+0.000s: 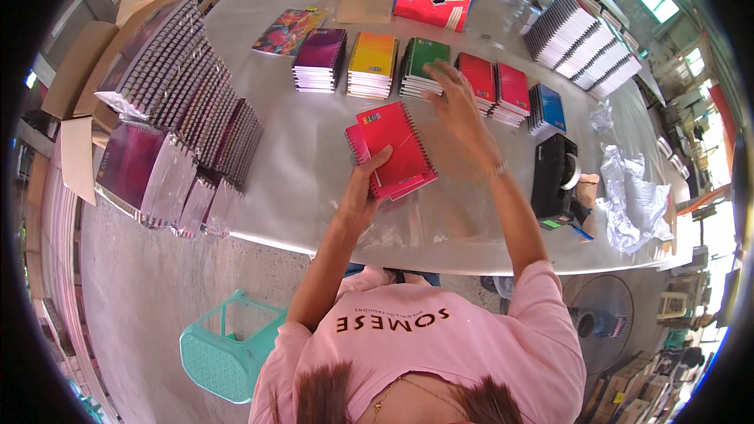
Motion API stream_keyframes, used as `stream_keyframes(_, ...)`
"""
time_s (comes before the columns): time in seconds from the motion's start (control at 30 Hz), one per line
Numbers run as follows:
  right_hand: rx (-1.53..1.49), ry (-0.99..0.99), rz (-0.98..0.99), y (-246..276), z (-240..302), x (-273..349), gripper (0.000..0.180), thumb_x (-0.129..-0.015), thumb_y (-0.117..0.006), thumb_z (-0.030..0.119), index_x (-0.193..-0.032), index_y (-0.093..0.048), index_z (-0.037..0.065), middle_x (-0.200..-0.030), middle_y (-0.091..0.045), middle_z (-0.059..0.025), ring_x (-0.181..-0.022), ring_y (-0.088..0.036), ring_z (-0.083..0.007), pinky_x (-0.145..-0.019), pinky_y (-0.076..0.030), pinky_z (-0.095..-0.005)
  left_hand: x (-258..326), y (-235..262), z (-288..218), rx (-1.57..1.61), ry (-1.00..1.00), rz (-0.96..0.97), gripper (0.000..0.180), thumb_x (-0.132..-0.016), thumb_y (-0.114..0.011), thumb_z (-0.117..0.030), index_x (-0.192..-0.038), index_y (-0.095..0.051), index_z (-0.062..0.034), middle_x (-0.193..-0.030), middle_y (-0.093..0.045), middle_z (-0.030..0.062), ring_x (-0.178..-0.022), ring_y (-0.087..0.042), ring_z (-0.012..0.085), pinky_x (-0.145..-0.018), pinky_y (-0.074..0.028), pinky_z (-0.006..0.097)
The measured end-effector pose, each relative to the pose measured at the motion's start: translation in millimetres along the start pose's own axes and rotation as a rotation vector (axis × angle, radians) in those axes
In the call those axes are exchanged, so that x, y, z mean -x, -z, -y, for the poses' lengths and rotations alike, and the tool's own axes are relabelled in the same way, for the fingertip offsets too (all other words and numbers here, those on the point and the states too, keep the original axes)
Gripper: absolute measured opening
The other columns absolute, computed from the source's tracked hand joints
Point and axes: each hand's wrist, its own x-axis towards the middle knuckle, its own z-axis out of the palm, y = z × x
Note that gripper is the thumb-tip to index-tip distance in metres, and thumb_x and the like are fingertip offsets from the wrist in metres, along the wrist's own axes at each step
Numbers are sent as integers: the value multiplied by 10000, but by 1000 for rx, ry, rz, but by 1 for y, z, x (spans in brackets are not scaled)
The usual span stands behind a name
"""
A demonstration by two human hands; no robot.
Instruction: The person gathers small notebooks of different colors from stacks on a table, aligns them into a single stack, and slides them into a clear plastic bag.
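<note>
The red spiral notebooks (393, 151) sit as a small fanned bundle in the left hand (363, 192), whose grip clasps their lower corner, thumb on the top cover, holding them just above the bench (314, 173) near its front edge. The right hand (458, 106) has a released grip, fingers spread, reaching over the green notebook stack (422, 64) and touching its near edge. That stack stands in a row with the purple stack (320, 59), the orange stack (372, 64), the red stacks (495, 86) and the blue stack (546, 108). Right of the hands stands a black tape dispenser (554, 177), with crumpled plastic wrap (632, 196) beside it. Wrapped notebook bundles (188, 86) lie along the left of the bench. A teal stool (228, 345) stands on the floor below.
</note>
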Motion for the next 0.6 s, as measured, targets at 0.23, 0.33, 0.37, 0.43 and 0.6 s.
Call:
stream_keyframes(0.23,16,-47,58,-22,-62,1,327,-865,-573,45,-1190,-606,44,-1231,-601,-153,-1206,-513,-342,-994,-435,-424,7,-6,-15,-19,-52,-20,518,-853,-680,-360,-1249,-511,-73,-1156,-615,78,-1069,-605,195,-943,-486,374)
stream_keyframes(0.33,-119,-61,-99,-4,-37,12,317,-874,-541,7,-1181,-607,47,-1187,-623,-131,-1145,-566,-296,-982,-448,-390,11,-2,-23,91,-38,42,606,-876,-613,-489,-1291,-480,-68,-1203,-593,95,-1104,-590,219,-957,-478,401)
stream_keyframes(0.37,-278,-139,-122,5,-17,15,317,-886,-522,-3,-1185,-607,59,-1171,-626,-114,-1143,-565,-280,-996,-436,-377,14,-1,-27,112,-45,62,638,-877,-586,-524,-1302,-470,-63,-1217,-585,101,-1114,-584,225,-960,-476,409)
stream_keyframes(0.43,-611,-193,-103,22,6,18,311,-901,-513,3,-1187,-607,81,-1131,-631,-89,-1133,-563,-259,-1013,-420,-369,18,-4,-33,151,-42,117,707,-878,-533,-596,-1325,-449,-55,-1244,-569,113,-1133,-572,238,-967,-470,425)
stream_keyframes(0.6,-1507,106,387,17,33,11,268,-910,-562,78,-1171,-605,123,-1061,-628,-77,-1136,-551,-267,-1024,-398,-398,28,3,-39,187,125,207,682,-889,-534,-567,-1314,-462,-39,-1220,-578,118,-1103,-585,228,-940,-490,412)
